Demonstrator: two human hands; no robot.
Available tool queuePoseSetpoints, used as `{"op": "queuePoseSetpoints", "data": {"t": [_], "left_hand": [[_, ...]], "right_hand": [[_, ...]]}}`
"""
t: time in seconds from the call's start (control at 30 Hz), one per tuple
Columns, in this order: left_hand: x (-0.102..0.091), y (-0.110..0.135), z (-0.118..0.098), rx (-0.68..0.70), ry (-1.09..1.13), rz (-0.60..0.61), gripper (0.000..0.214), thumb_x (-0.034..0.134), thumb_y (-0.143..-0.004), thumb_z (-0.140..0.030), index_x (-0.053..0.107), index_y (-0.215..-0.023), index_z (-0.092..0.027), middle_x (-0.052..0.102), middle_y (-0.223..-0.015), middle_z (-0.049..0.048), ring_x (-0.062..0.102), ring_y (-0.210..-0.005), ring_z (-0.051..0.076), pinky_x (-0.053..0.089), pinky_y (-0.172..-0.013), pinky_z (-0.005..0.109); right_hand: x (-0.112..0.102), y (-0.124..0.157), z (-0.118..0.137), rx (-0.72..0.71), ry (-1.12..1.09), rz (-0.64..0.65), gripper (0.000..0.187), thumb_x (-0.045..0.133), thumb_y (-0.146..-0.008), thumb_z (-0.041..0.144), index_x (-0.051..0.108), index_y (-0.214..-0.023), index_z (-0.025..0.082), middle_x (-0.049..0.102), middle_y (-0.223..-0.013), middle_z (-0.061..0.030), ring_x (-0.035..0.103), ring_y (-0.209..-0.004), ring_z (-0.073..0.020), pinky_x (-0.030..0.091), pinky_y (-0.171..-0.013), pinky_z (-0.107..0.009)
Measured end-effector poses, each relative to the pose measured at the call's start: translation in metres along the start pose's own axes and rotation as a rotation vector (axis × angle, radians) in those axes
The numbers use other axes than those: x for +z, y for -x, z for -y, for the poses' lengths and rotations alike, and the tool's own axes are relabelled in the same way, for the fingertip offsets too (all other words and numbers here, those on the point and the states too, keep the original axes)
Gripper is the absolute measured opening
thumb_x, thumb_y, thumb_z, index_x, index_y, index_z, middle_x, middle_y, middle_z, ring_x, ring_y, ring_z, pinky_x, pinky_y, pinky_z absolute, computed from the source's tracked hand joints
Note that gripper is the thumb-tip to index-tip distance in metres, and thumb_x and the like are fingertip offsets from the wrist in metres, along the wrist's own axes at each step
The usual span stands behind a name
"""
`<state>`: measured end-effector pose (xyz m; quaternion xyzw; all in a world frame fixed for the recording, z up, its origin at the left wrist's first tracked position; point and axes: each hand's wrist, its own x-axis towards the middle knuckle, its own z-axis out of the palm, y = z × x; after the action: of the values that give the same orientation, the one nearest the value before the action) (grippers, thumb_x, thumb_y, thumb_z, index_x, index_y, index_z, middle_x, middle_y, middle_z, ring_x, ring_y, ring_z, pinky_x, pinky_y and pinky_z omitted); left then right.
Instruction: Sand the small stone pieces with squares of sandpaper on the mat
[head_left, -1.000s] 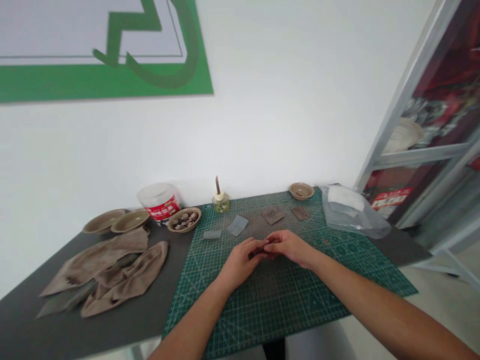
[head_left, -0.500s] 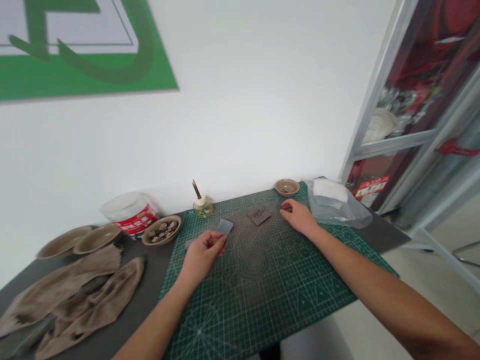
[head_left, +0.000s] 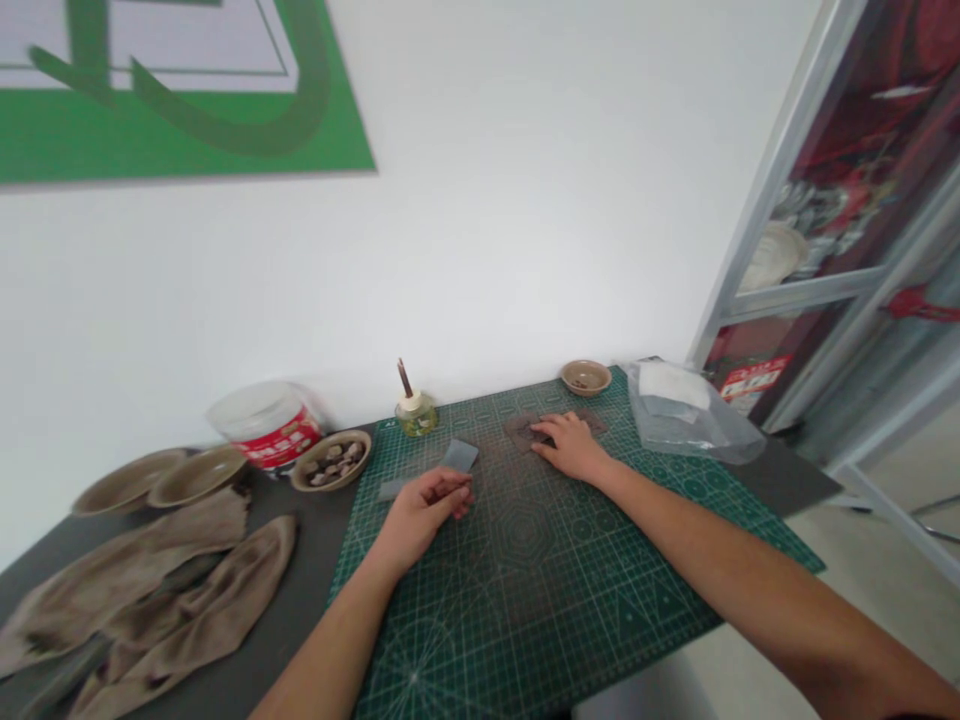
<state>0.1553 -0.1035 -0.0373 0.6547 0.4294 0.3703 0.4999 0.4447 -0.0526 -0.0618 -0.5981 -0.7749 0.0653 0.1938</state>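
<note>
My left hand [head_left: 426, 504] rests on the green cutting mat [head_left: 555, 570] with its fingers curled round a small dark piece I cannot make out. Just beyond it lie a grey sheet [head_left: 460, 456] and a smaller grey strip [head_left: 391, 489]. My right hand [head_left: 568, 446] lies farther back on the mat, fingers stretched flat onto a brown square piece [head_left: 522, 430].
A small glass bottle with a stick [head_left: 415, 410], a bowl of small stones [head_left: 331, 460], a red-labelled tub [head_left: 266, 425] and two empty dishes [head_left: 161, 478] line the back. Brown cloths [head_left: 142, 585] lie left. A small bowl [head_left: 586, 377] and a plastic bag [head_left: 679, 405] sit back right; shelving stands right.
My hands, together at the mat's middle a second ago, have separated. The right hand went to the back, then slid left onto the brown piece. The left hand stayed near the grey sheets.
</note>
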Motion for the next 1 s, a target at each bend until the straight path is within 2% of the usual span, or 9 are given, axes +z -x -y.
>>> {"op": "queuePoseSetpoints", "data": {"t": [0.13,0.23,0.5,0.63,0.7,0.77,0.83,0.9,1.0], "left_hand": [[0.001,-0.001,0.001,-0.021,-0.016,0.047,0.023,0.069,-0.081,-0.032,0.067,-0.098,-0.016,0.070,-0.075,0.0015,0.063,-0.065,0.014,0.048,-0.063,0.026],[0.002,-0.001,0.003,-0.020,-0.026,0.064,0.023,0.068,-0.083,-0.032,0.066,-0.100,-0.016,0.069,-0.076,0.0017,0.063,-0.066,0.014,0.048,-0.063,0.025],[0.001,-0.002,0.006,-0.005,-0.064,0.070,0.023,0.066,-0.084,-0.033,0.066,-0.101,-0.016,0.068,-0.076,0.0017,0.061,-0.066,0.014,0.048,-0.063,0.025],[0.001,-0.002,0.006,-0.010,-0.079,0.074,0.024,0.066,-0.084,-0.034,0.066,-0.101,-0.017,0.069,-0.077,0.0020,0.061,-0.068,0.014,0.049,-0.064,0.026],[0.000,-0.002,0.007,-0.014,-0.081,0.076,0.025,0.067,-0.084,-0.035,0.065,-0.101,-0.017,0.069,-0.078,0.0020,0.062,-0.068,0.015,0.049,-0.065,0.026],[0.000,-0.002,0.009,-0.014,-0.082,0.074,0.025,0.066,-0.085,-0.035,0.065,-0.102,-0.017,0.069,-0.077,0.0019,0.062,-0.069,0.014,0.049,-0.065,0.026],[-0.001,-0.002,0.011,-0.010,-0.085,0.073,0.025,0.066,-0.085,-0.036,0.064,-0.102,-0.017,0.069,-0.078,0.0018,0.062,-0.069,0.014,0.049,-0.065,0.026],[-0.001,-0.003,0.013,-0.008,-0.088,0.077,0.025,0.066,-0.085,-0.036,0.065,-0.102,-0.018,0.069,-0.078,0.0018,0.062,-0.069,0.014,0.049,-0.065,0.026],[-0.001,-0.003,0.012,-0.008,-0.083,0.080,0.025,0.067,-0.084,-0.036,0.065,-0.101,-0.018,0.069,-0.077,0.0017,0.062,-0.068,0.015,0.049,-0.064,0.025]], "right_hand": [[-0.001,-0.002,0.009,-0.039,0.058,-0.015,0.060,0.054,-0.086,0.066,0.059,-0.132,0.027,0.058,-0.132,-0.0094,0.046,-0.118,-0.0308,0.035,-0.096,-0.043],[-0.002,-0.005,0.017,-0.047,0.102,-0.033,0.055,0.052,-0.087,0.066,0.065,-0.123,0.026,0.062,-0.122,-0.0111,0.048,-0.113,-0.0300,0.036,-0.092,-0.041],[-0.003,-0.003,0.026,-0.094,0.193,-0.050,0.033,0.042,-0.100,0.038,0.069,-0.103,0.019,0.069,-0.105,-0.0133,0.054,-0.105,-0.0282,0.033,-0.092,-0.042],[-0.010,0.002,0.028,-0.115,0.192,-0.043,0.027,0.053,-0.093,0.039,0.068,-0.107,0.022,0.067,-0.118,-0.0095,0.052,-0.111,-0.0271,0.034,-0.094,-0.040],[-0.015,0.005,0.026,-0.107,0.190,-0.052,0.033,0.059,-0.087,0.042,0.065,-0.115,0.026,0.060,-0.132,-0.0065,0.048,-0.119,-0.0268,0.033,-0.098,-0.039],[-0.020,0.006,0.017,-0.038,0.196,-0.086,0.043,0.058,-0.086,0.041,0.059,-0.127,0.026,0.052,-0.142,-0.0079,0.042,-0.126,-0.0280,0.031,-0.102,-0.041],[-0.023,0.007,0.004,0.092,0.211,-0.129,0.048,0.051,-0.091,0.037,0.053,-0.135,0.018,0.049,-0.143,-0.0157,0.040,-0.128,-0.0316,0.030,-0.103,-0.045],[-0.023,0.006,-0.009,0.212,0.222,-0.141,0.048,0.046,-0.094,0.037,0.053,-0.134,0.012,0.052,-0.138,-0.0222,0.043,-0.124,-0.0352,0.032,-0.100,-0.049],[-0.019,0.002,-0.023,0.297,0.221,-0.110,0.042,0.047,-0.094,0.039,0.061,-0.125,0.013,0.060,-0.126,-0.0217,0.049,-0.117,-0.0342,0.037,-0.095,-0.045]]}}
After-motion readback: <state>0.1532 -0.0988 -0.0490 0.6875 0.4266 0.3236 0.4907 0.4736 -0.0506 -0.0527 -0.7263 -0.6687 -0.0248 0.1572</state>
